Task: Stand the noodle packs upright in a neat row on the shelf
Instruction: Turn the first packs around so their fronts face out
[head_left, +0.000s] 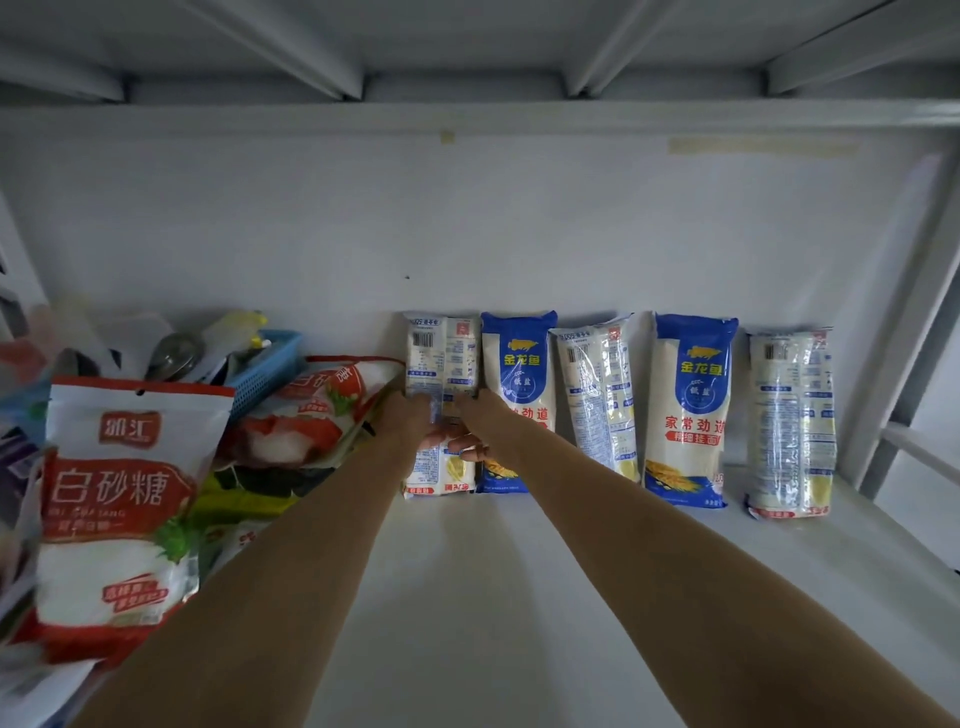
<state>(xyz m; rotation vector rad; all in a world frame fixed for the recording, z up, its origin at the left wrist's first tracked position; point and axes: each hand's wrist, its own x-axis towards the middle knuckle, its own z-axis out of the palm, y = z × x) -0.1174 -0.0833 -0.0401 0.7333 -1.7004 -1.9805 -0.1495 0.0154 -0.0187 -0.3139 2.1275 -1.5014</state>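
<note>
From the head view, both hands, the left hand (410, 415) and the right hand (480, 421), meet on the leftmost noodle pack (441, 364), each grip pinching its middle; the pack's long axis runs up against the far wall. It touches the blue noodle pack (517, 364) to its right, and three more stand farther right. The white shelf (467, 597) is bare near the camera, with a sugar bag (119, 499) crowding the left.

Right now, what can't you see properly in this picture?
- Middle of the leftmost white noodle pack: covered by the left hand and right hand, head view.
- Grip on it: fingers hidden.
- Blue plastic basket contents: blurred, behind the red-and-white sugar bag.
</note>
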